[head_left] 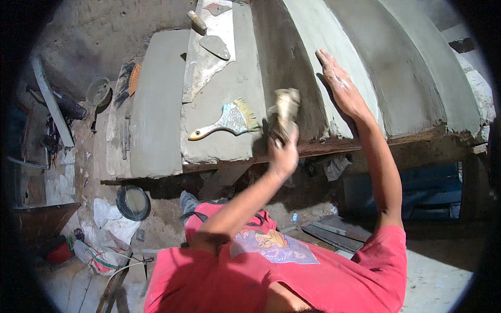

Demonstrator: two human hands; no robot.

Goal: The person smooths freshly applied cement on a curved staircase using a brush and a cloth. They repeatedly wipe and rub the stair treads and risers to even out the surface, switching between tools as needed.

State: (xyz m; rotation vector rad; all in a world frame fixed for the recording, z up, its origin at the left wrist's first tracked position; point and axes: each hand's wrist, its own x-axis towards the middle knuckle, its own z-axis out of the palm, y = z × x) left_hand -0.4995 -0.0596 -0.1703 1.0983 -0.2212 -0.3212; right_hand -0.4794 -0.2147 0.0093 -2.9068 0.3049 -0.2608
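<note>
My left hand (pixel 284 155) is closed around a crumpled grey-beige wad (pixel 285 107), blurred by motion, over a dark grey band (pixel 282 47) of smoothed cement. To its right, my right hand (pixel 343 93) lies flat with fingers stretched out along a paler cement band (pixel 318 31), holding nothing. A wide paintbrush (pixel 235 119) with yellowish bristles and a paint-worn handle rests left of my left hand. Farther off, a pointed trowel (pixel 215 47) with a stubby handle sits on a whitish, cement-stained sheet (pixel 197 81).
More curved cement bands (pixel 386 47) continue rightward, ending in a rough near edge (pixel 396 140). At left stand a round container (pixel 99 92) and an orange-bristled brush (pixel 134 78). Below the edge are a black bucket (pixel 133 203) of greyish liquid, a white sack (pixel 116 221) and planks (pixel 334 237).
</note>
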